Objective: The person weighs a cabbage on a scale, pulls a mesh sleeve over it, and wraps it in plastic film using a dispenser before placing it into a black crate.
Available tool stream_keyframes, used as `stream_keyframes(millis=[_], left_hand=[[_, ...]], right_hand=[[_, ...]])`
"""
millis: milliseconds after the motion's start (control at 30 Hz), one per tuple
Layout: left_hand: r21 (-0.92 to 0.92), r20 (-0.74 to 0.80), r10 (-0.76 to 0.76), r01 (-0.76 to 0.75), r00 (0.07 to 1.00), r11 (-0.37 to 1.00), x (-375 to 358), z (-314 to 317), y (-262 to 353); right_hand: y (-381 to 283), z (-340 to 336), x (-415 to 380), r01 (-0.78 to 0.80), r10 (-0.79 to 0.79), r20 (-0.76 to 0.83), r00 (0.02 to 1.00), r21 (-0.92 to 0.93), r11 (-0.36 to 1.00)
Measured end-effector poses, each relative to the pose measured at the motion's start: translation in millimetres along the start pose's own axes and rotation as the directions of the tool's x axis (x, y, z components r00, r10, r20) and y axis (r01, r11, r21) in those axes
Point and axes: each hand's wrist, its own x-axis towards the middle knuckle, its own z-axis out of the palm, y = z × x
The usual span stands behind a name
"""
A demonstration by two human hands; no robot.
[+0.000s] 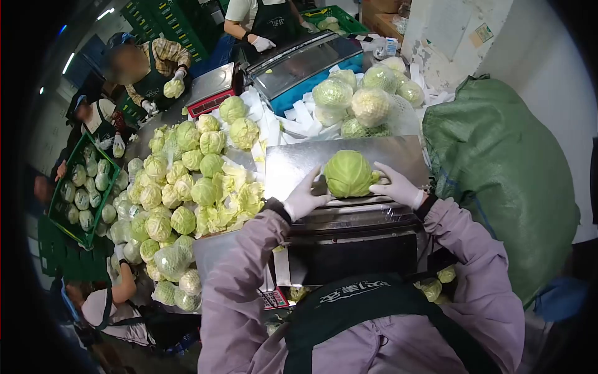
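A round green cabbage sits on the metal plate of the machine in front of me, between my gloved hands. My left hand is at its left side, thumb low and fingers curved along the edge. On the opposite side, my right hand has fingertips and thumb against the leaves. Both hands wear thin white gloves with dark bands at the wrists. Below the plate is the machine's dark front panel.
Many cabbages are heaped to the left, beside loose leaves. Net-wrapped cabbages lie behind the plate. A large green sack bulges at right. Co-workers stand around the far and left sides, near a green crate and a red scale.
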Motion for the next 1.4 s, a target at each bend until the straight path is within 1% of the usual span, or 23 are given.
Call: stream_keyframes(millis=[100, 133, 167, 200, 333, 400, 467, 533, 600, 667, 733, 800, 867, 933, 967, 1000, 1067, 1133, 1233, 1300, 1333, 1367, 1400], left_hand=[[0.553, 0.121, 0.095, -0.146, 0.988, 0.821, -32, -27, 16], [0.711, 0.245, 0.174, -0.299, 0.954, 0.636, -40, -36, 16], [0.699, 0.58, 0.285, -0.646, 0.763, 0.307, -35, -47, 9], [0.695, 0.585, 0.284, -0.65, 0.76, 0.307, -38, -43, -2], [0.771, 0.611, 0.238, -0.636, 0.755, 0.037, -36, -34, -16], [0.777, 0.602, 0.081, -0.606, 0.794, 0.168, -38, -36, -2], [0.779, 0.537, 0.171, -0.563, 0.826, 0.275, -50, -37, -9], [0.703, 0.294, 0.345, -0.447, 0.891, 0.554, -67, -30, -29], [0.582, 0.101, -0.056, -0.013, 0.993, 0.813, -99, -27, -14], [0.526, 0.228, -0.223, 0.073, 0.948, 0.847, -118, -35, 39], [0.259, 0.393, -0.198, 0.098, 0.898, 0.961, -121, -41, 90], [-0.169, 0.44, 0.062, 0.014, 0.896, 0.986, -101, -68, 118], [-0.729, 0.205, 0.39, -0.126, 0.898, 0.673, -58, -88, 150], [-0.712, -0.244, 0.259, -0.354, 0.935, 0.606, -17, -72, 166], [-0.271, -0.241, 0.382, -0.44, 0.892, 0.856, 18, -82, 122], [0.243, -0.174, 0.487, -0.441, 0.856, 0.864, 50, -90, 73], [0.669, 0.103, 0.252, -0.254, 0.962, 0.699, 54, -72, 56], [0.676, 0.307, 0.356, -0.466, 0.883, 0.571, 67, -54, -25], [0.653, 0.211, 0.173, -0.271, 0.962, 0.707, 41, -14, -10], [0.607, 0.185, 0.115, -0.206, 0.976, 0.767, 47, -7, 4], [0.335, 0.352, 0.037, -0.163, 0.935, 0.928, 63, -7, 3], [0.326, 0.268, 0.281, -0.361, 0.922, 0.874, 65, -7, -26], [0.374, 0.19, 0.105, -0.171, 0.976, 0.911, 52, -12, 5]], right_hand=[[-23, -22, -36, 0.159, -0.18, -0.009, 0.984, -0.426, 0.891], [-19, -30, -45, 0.364, -0.393, 0.113, 0.913, -0.66, 0.657], [-22, -36, -48, 0.478, -0.382, 0.313, 0.87, -0.727, 0.492], [-25, -41, -51, 0.591, -0.327, 0.5, 0.802, -0.744, 0.312], [-5, -39, -48, 0.675, -0.267, 0.63, 0.73, -0.726, 0.133], [0, -44, -41, 0.675, -0.241, 0.637, 0.732, -0.726, 0.131], [7, -37, -49, 0.664, -0.362, 0.568, 0.739, -0.705, 0.248], [4, -30, -69, 0.279, -0.199, 0.196, 0.96, -0.639, 0.717], [2, -33, -88, 0.301, -0.16, 0.269, 0.95, -0.638, 0.709], [-39, -26, -110, 0.282, -0.02, 0.432, 0.902, -0.553, 0.784], [-87, -15, -121, 0.214, 0.132, 0.612, 0.78, -0.458, 0.863], [-156, -14, -108, 0.138, 0.128, 0.727, 0.674, -0.294, 0.946], [-183, -37, -82, 0.072, -0.134, 0.387, 0.912, 0.168, 0.983], [-171, -32, -12, 0.401, -0.401, -0.125, 0.908, 0.543, 0.738], [-143, -46, 27, 0.513, -0.5, -0.118, 0.858, 0.13, 0.849], [-108, -61, 61, 0.543, -0.586, -0.065, 0.808, -0.306, 0.782], [-40, -63, 85, 0.511, -0.48, 0.184, 0.858, -0.396, 0.763], [-17, -57, 72, 0.577, -0.307, 0.489, 0.816, -0.665, 0.474], [-30, -23, 33, 0.425, -0.073, 0.464, 0.883, -0.724, 0.543], [-24, -9, 33, 0.394, -0.275, 0.292, 0.916, -0.521, 0.757], [-8, -9, 44, 0.315, -0.221, 0.295, 0.929, -0.322, 0.893], [-16, -8, 49, 0.29, -0.198, 0.323, 0.926, -0.271, 0.918], [-22, -6, 48, 0.225, -0.155, 0.327, 0.932, -0.19, 0.956]])
